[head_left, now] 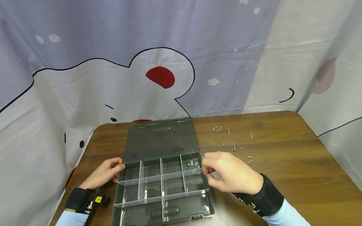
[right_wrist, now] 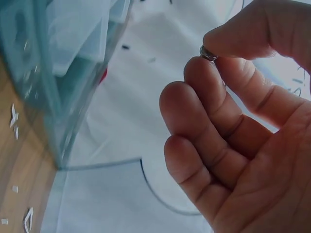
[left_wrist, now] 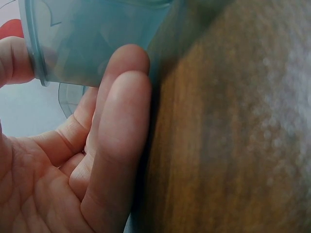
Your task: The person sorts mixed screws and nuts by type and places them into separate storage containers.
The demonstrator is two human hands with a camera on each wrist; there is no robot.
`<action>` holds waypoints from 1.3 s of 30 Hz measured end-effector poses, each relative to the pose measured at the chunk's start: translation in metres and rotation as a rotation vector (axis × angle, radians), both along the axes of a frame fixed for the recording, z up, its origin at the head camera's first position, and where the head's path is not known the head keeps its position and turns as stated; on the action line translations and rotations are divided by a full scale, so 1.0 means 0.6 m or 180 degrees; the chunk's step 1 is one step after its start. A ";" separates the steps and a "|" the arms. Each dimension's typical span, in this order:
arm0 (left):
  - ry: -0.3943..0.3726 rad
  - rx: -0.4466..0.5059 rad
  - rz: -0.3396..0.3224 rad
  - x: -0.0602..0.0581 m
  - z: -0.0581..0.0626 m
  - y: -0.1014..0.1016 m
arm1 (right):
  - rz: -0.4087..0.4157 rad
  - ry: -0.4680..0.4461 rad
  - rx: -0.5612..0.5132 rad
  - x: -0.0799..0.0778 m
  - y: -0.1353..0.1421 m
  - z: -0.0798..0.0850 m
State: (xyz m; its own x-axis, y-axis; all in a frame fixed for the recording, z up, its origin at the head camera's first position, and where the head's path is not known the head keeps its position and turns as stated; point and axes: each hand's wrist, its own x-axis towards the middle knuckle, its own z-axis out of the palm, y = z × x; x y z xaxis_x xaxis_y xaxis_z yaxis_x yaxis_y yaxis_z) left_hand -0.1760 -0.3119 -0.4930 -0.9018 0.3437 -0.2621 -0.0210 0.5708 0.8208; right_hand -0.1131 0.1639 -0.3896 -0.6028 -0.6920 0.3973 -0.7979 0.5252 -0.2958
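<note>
A grey see-through compartment box lies with its lid folded back behind it. My left hand grips the box's left edge; its thumb is at the rim and its fingers lie along the side wall. Several small nuts sit in the back right compartment. At the box's right edge is my right hand, bent at the knuckles. Between its thumb and fingertips it pinches a small metal nut, mostly covered by the fingers.
Loose screws and bits of hardware are scattered behind and right of the box, among them a long screw, a small group of screws and one screw. A patterned curtain hangs behind the wooden table.
</note>
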 end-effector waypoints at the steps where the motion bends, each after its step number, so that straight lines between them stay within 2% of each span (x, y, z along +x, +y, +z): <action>1: -0.0004 0.0003 0.0003 0.000 0.000 0.000 | 0.0055 -0.0002 0.0003 0.003 -0.004 0.000; 7: -0.0017 0.0041 0.0010 0.000 0.000 -0.001 | 0.0229 0.0046 0.0045 0.017 -0.020 0.001; 15: -0.0002 0.0051 -0.0017 0.000 -0.002 -0.002 | 0.0187 0.0063 0.0167 0.024 -0.022 0.001; 22: 0.0021 0.0056 -0.0039 0.000 -0.002 -0.002 | -0.0284 -0.0312 0.0705 0.031 -0.020 -0.002; 29: 0.0000 0.0039 0.0003 0.001 -0.001 -0.001 | -0.0677 -0.0128 0.0779 0.016 -0.004 -0.006; 34: -0.0003 0.0069 -0.0007 0.001 -0.001 -0.002 | -0.0831 -0.0190 0.0815 -0.002 0.016 -0.006; 39: -0.0008 0.0066 -0.0018 0.000 -0.001 -0.002 | -0.1091 -0.0284 0.0791 -0.028 0.055 -0.007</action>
State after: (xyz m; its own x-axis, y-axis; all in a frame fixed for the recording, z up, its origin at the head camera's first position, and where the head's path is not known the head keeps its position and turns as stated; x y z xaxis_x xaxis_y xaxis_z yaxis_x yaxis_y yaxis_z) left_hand -0.1760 -0.3131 -0.4937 -0.8992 0.3541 -0.2571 -0.0199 0.5539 0.8324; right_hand -0.1301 0.1971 -0.3940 -0.8389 -0.5138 0.1798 -0.5419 0.8194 -0.1869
